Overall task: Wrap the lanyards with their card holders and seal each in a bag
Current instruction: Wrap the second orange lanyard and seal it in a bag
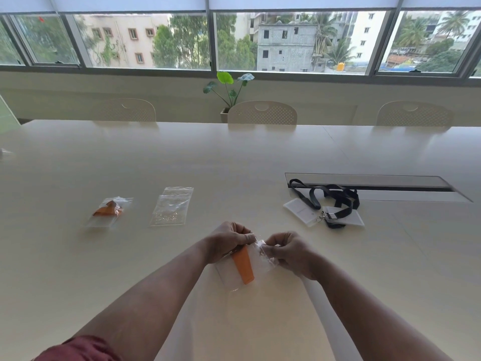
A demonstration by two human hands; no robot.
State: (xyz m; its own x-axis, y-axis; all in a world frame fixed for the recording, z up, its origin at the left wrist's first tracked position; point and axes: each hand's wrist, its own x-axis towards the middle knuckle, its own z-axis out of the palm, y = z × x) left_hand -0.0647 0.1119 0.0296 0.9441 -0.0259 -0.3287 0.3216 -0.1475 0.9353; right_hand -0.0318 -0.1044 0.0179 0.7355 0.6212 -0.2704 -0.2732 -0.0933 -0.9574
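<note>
We see a clear bag (250, 267) held just above the bench (234, 157), an orange lanyard (243, 267) and its card holder inside. Our left hand (229, 242) pinches the bag's top edge at its 11 o'clock corner, fingers curled; our right hand (289, 252) pinches the 1 o'clock corner likewise. The orange strap runs from 12 toward 6 o'clock, tilted slightly. At 10 o'clock lie a filled bag (108, 211) and an empty bag (171, 209); black lanyards (328, 201) lie at 2 o'clock.

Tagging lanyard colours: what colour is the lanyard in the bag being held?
Orange lanyard, inside the clear bag both hands pinch; head view.
</note>
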